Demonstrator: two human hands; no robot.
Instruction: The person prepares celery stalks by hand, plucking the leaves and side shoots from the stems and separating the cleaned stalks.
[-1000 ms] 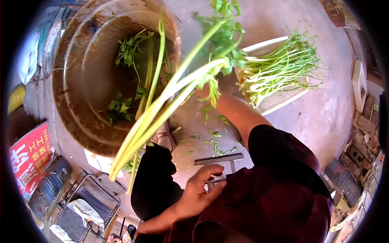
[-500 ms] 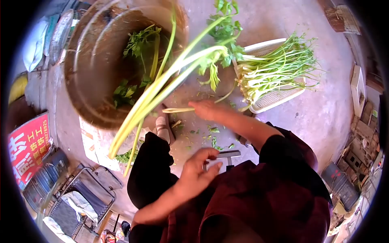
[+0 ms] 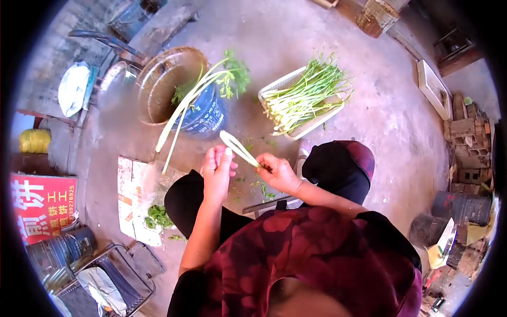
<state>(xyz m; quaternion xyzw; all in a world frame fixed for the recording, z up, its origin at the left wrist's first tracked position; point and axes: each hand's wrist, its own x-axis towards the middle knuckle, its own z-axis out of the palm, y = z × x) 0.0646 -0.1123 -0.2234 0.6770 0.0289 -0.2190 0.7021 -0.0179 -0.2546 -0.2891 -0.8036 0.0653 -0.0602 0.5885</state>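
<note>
My right hand [image 3: 278,173] grips a short bundle of pale celery stalks [image 3: 240,149] by its lower end, the other end pointing up and left. Close to the bundle's left side is my left hand [image 3: 217,166], its fingers loosely curled and the thumb raised, with nothing visible in it. Longer celery stalks [image 3: 182,113] lie across the rim of a bucket [image 3: 207,113], their leaves on the far right side. More leaves show inside the bucket. A white plastic basket [image 3: 316,122] to the right holds a pile of trimmed celery [image 3: 306,98].
Leaf scraps [image 3: 266,191] lie on the floor between my knees. A flattened carton [image 3: 132,198] with celery leaves [image 3: 158,216] is at the left. Beyond it stand a red sign [image 3: 45,206] and a folding chair [image 3: 113,274]. Bricks [image 3: 467,134] are stacked at the far right.
My view has shifted, so the bucket and basket appear smaller and farther off. My hands have come together, the right one bringing the celery bundle near the left.
</note>
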